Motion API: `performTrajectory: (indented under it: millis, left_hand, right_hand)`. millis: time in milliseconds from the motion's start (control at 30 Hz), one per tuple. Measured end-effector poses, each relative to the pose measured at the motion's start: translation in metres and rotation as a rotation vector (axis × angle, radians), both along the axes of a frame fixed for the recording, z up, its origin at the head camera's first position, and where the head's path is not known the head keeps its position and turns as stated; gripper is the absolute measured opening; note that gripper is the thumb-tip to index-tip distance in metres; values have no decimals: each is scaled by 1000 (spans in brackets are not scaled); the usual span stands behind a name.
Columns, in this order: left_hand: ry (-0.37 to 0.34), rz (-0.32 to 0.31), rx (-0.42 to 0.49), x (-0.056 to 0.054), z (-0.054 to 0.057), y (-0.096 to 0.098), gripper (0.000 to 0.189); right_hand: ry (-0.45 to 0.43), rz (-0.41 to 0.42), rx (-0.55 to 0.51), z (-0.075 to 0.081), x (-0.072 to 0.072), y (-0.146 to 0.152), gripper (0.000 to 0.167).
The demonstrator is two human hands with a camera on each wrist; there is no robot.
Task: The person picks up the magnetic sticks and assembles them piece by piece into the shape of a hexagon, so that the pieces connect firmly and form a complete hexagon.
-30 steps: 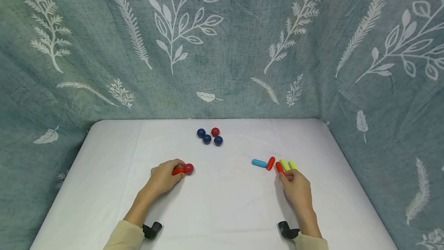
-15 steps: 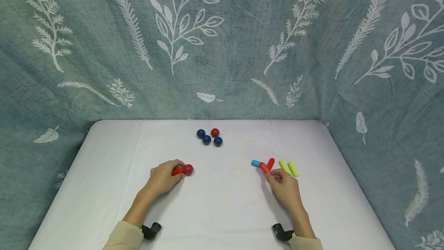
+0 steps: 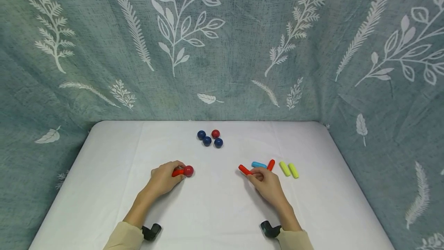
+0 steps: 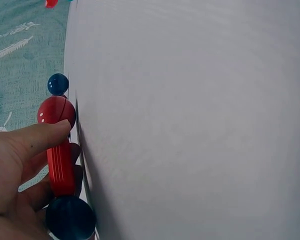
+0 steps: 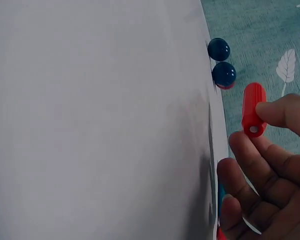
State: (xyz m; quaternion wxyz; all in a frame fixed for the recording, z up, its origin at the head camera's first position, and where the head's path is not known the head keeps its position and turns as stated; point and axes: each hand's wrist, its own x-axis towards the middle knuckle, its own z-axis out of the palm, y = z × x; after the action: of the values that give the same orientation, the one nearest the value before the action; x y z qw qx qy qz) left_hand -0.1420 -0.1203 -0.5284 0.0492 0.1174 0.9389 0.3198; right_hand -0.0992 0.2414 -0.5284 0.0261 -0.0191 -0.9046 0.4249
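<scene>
In the head view my left hand (image 3: 165, 178) grips a short ridged red stick (image 4: 61, 170). A red ball (image 3: 189, 171) sits on one end, under the thumb tip in the left wrist view. At the stick's other end is a dark blue ball (image 4: 70, 218). My right hand (image 3: 268, 187) pinches a second red stick (image 5: 253, 110) between thumb and fingers, with a pale round spot on its end. Just behind this hand lie a blue stick (image 3: 258, 164) and another red stick (image 3: 271, 164), partly covered by the fingers.
Two yellow-green sticks (image 3: 289, 170) lie right of the right hand. Toward the back of the white table (image 3: 215, 211) several dark blue balls (image 3: 207, 141) and a red ball (image 3: 216, 134) sit grouped. A green leaf-print cloth (image 3: 236, 49) hangs behind the table.
My right hand has moved left with its red stick, away from the yellow-green sticks and past the blue one. The left hand has held still with its stick and balls.
</scene>
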Motion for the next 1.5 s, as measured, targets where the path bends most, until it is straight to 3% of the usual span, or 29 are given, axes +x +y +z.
performTrajectory:
  millis: [300, 500, 867, 1133, 1500]
  left_hand:
    - [-6, -5, -7, 0, 1, 0, 30]
    - [-16, -12, -10, -2, 1, 1, 30]
    - [-37, -7, -16, -3, 2, 1, 29]
    - [-62, -3, -24, -4, 3, 2, 29]
    - [-52, -14, -29, -3, 4, 1, 27]
  right_hand:
    - [16, 161, 33, 9, -20, -24, 12]
    - [-36, 278, 46, 14, -36, -39, 12]
    - [-47, 495, 65, 2, -68, -60, 12]
    - [-58, 610, 111, 4, -78, -78, 13]
    - [-15, 672, 214, 4, -83, -102, 15]
